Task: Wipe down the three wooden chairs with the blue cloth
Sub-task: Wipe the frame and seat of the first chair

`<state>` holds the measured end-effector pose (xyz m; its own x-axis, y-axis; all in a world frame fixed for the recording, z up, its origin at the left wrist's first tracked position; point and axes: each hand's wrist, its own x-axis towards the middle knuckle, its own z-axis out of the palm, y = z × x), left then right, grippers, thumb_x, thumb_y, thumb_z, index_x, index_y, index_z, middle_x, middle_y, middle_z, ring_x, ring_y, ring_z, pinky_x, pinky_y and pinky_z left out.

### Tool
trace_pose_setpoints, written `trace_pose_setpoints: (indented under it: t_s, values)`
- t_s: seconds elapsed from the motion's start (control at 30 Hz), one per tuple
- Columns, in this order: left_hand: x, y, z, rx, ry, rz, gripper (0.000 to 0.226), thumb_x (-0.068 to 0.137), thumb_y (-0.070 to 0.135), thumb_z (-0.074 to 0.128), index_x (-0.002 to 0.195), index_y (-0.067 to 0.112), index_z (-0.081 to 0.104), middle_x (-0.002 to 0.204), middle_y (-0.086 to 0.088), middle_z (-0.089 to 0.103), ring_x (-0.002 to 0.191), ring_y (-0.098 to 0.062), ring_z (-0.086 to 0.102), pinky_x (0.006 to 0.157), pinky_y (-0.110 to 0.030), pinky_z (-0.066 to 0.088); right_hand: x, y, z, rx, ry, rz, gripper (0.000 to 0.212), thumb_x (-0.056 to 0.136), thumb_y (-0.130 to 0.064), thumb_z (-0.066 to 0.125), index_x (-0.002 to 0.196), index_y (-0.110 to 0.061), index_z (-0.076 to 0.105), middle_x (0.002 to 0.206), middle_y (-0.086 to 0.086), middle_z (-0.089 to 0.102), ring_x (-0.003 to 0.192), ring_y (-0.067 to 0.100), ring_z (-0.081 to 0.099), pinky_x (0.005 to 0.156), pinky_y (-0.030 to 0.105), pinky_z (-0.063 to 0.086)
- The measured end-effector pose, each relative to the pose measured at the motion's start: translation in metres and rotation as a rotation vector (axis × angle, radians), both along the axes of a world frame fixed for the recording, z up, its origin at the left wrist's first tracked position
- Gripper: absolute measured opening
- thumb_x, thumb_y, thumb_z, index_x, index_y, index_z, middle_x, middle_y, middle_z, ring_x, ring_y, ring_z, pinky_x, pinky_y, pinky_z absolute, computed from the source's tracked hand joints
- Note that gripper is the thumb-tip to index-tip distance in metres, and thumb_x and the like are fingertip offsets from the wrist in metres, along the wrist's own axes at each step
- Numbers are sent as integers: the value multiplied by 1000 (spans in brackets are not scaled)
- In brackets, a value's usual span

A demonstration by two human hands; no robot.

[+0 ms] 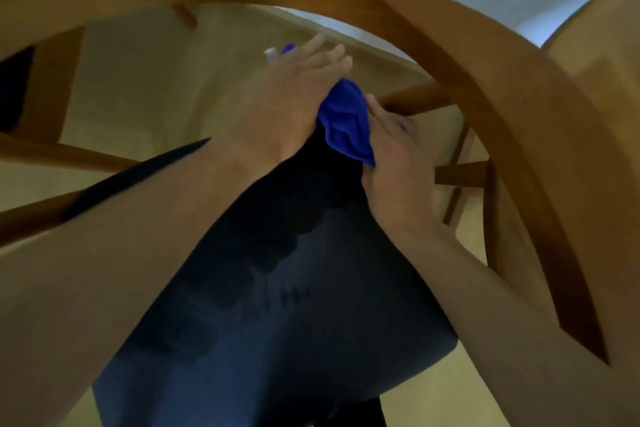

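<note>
Head view looks down through the curved back rail (460,55) of a wooden chair (540,156), and both bare forearms reach forward over its dark seat (294,288). Nearest the camera, the seat's padded surface fills the lower middle, with faint damp-looking patches on it, though I cannot be sure what they are. At the seat's far edge the cloth (346,121), bright blue and bunched, sits between the two hands. Left hand (277,107) lies over the cloth's left part with its fingers stretched out fairly straight, pressing down rather than curling round it; a bit of blue also shows past its fingertips, beside a small white object (270,53) too blurred to identify. Right hand (394,156) rests against the cloth's right edge, fingers pointing up toward a spindle (415,100); whether it pinches the fabric or only touches it, I cannot tell. Farther off lie a pale floor (138,87) and the leg and rungs of the chair. At the far right edge, part of a second chair (602,55) shows.
</note>
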<state>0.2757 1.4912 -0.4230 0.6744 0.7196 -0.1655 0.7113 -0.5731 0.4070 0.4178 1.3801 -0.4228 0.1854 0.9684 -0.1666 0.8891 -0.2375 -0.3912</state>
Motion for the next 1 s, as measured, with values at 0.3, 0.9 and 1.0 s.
trace_pose_setpoints:
  t_s: [0.3, 0.9, 1.0]
  values:
    - [-21, -126, 4, -151, -50, -103, 47, 74, 7, 49, 118, 4, 66, 122, -12, 65, 118, -35, 57, 95, -48, 46, 0, -108, 12, -176, 155, -24, 58, 75, -10, 78, 131, -15, 60, 137, 0, 58, 132, 19, 46, 113, 35, 34]
    - [10, -122, 6, -105, -60, 7, 62, 68, -13, 68, 128, 0, 56, 134, -19, 54, 130, -35, 45, 110, -40, 27, 20, -98, 6, -163, 193, -279, 70, 82, 0, 67, 144, -22, 44, 154, -2, 38, 140, 14, 35, 119, 37, 25]
    - [-9, -161, 14, -161, 40, -62, 68, 54, -8, 81, 120, 1, 63, 124, -15, 63, 119, -32, 57, 102, -41, 32, 5, -137, 17, -273, 188, -204, 68, 80, -4, 72, 141, -21, 49, 150, -1, 43, 140, 19, 36, 118, 34, 23]
